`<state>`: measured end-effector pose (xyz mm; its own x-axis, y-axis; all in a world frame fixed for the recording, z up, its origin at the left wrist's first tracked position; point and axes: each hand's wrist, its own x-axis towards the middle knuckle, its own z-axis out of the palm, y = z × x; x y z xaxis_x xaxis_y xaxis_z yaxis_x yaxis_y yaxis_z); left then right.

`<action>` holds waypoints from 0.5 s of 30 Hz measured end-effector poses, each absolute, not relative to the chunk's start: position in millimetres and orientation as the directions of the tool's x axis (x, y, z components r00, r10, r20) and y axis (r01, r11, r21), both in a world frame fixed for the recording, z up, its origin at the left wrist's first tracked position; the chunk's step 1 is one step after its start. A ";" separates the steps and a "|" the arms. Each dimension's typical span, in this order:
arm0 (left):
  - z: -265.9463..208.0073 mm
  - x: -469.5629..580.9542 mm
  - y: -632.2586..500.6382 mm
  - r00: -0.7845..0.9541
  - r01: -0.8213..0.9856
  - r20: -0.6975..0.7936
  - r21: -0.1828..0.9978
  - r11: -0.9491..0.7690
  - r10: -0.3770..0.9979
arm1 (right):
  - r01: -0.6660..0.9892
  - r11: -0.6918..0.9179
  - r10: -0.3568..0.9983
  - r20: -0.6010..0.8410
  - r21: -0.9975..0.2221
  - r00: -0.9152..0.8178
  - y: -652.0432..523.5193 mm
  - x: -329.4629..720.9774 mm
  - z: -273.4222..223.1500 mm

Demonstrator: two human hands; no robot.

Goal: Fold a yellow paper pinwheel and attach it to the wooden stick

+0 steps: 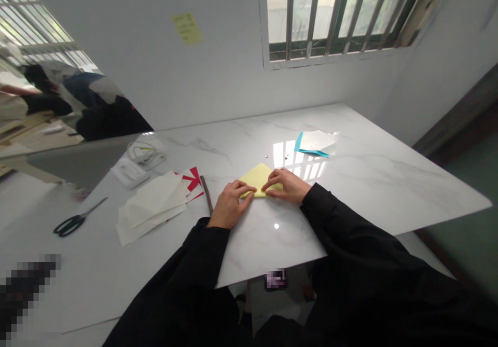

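A folded yellow paper lies on the white marble table, its point aimed away from me. My left hand presses its near left edge with fingertips flat on the fold. On the near right edge, my right hand also pinches and presses along the fold. Both arms wear black sleeves. The near part of the paper is hidden under my fingers.
White sheets over red paper lie left of my hands, with a dark stick beside them. Black scissors sit far left. A white cable and charger rest behind. Blue and white paper lies farther back right.
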<state>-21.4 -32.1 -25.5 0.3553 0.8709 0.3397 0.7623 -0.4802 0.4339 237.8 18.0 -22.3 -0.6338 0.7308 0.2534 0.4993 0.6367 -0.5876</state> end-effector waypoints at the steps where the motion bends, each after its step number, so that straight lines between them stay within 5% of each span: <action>1: -25.9 -21.3 -32.0 0.355 0.762 0.339 0.434 -0.480 0.871 | 0.502 0.637 0.731 0.249 -0.585 -0.636 18.2 237.8 -22.2; 15: -24.5 -17.8 -31.8 0.334 0.780 0.319 0.435 -0.450 0.887 | 0.505 0.635 0.732 0.248 -0.585 -0.634 21.0 239.1 -26.3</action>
<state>-17.8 -31.8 -24.5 0.3340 0.8869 0.3191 0.7800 -0.4502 0.4347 239.1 21.0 -26.3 -0.6344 0.7323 0.2476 0.5047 0.6350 -0.5849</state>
